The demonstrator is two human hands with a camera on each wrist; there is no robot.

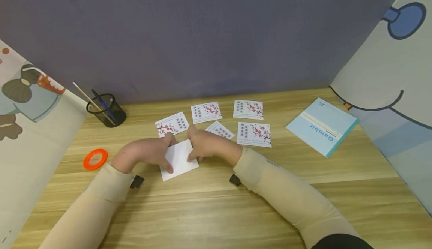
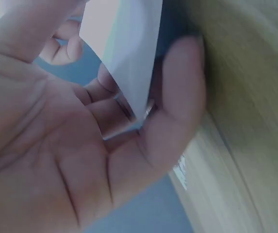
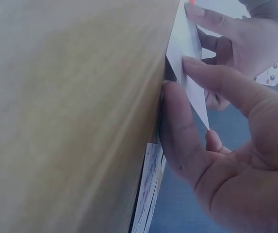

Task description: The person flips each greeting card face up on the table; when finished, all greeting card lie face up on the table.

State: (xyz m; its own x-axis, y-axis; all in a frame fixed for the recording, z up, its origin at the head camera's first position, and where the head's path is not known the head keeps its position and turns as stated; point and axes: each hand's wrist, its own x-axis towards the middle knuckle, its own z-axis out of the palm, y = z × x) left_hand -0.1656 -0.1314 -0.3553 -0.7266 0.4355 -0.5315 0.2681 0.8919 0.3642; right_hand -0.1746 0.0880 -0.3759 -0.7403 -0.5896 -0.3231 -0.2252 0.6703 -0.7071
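A white card [image 1: 178,159] lies tilted at the middle of the wooden desk [image 1: 216,204], held from both sides. My left hand [image 1: 152,153] pinches its left edge, thumb on top. My right hand [image 1: 204,146] pinches its right edge. In the left wrist view the white card [image 2: 129,53] sits between my fingers [image 2: 177,97] and thumb. In the right wrist view the card [image 3: 189,68] is lifted off the desk at its edge, with a finger [image 3: 177,131] under it and another on top.
Several cards printed with red blossoms [image 1: 254,134] lie beyond the hands. A black pen cup [image 1: 107,110] stands at the back left, an orange tape ring [image 1: 95,158] at the left, and a light blue booklet [image 1: 322,126] at the right. Patterned panels stand on both sides.
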